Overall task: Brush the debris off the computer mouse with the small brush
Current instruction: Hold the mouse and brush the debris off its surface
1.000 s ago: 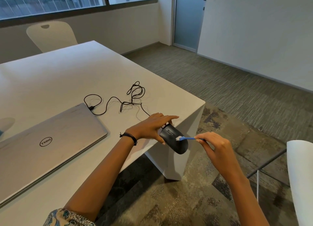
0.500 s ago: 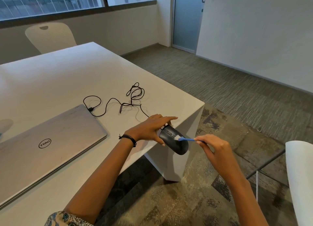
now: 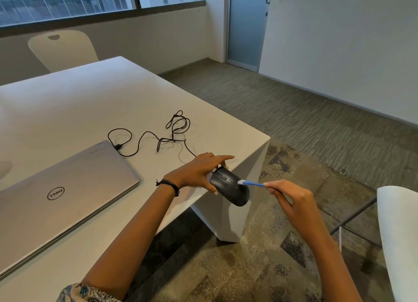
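Observation:
A black wired computer mouse [image 3: 228, 186] is held tilted just past the table's near right corner, its top facing right. My left hand [image 3: 196, 171] grips it from the left side, fingers over its front end. My right hand [image 3: 291, 199] pinches the thin blue handle of a small brush [image 3: 252, 184]. The brush's white bristles touch the mouse's upper right side. The mouse's black cable [image 3: 158, 138] runs back in loose loops over the table.
A closed silver laptop [image 3: 63, 195] lies on the white table [image 3: 90, 102], with the cable plugged in at its far corner. A white chair [image 3: 63, 49] stands behind the table, another white chair [image 3: 400, 238] at the right edge. Carpet lies below.
The brush head has slid slightly along the mouse's top, toward its right side. The view has shifted a little; both hands keep their grips.

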### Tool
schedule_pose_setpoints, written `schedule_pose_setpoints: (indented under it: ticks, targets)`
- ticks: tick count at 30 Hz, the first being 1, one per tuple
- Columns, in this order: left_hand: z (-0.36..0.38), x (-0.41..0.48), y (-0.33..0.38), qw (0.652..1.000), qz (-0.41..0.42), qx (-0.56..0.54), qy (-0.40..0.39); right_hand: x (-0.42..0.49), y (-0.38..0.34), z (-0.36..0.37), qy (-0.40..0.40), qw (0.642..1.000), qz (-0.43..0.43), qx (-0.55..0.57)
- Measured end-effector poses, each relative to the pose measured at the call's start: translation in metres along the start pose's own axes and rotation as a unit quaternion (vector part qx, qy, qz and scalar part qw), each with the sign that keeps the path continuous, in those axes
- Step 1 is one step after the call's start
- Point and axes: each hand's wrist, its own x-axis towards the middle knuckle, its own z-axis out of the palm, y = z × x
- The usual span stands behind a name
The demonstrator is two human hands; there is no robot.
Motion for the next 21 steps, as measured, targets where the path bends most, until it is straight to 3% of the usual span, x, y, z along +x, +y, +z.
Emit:
schedule_pose_setpoints:
  ticks: [9,15,21]
  targets:
    - [0.000,0.000,0.001,1.000,-0.009,-0.016,-0.007,-0.009,0.019,-0.015,-0.095,0.995,0.014,0.010]
    - [0.000,0.000,0.000,1.000,-0.013,-0.024,-0.010,-0.010,0.000,-0.010,-0.053,0.995,-0.025,0.079]
    - [0.001,0.002,-0.002,1.000,-0.011,-0.023,-0.014,-0.008,-0.015,0.005,-0.081,0.995,-0.048,0.015]
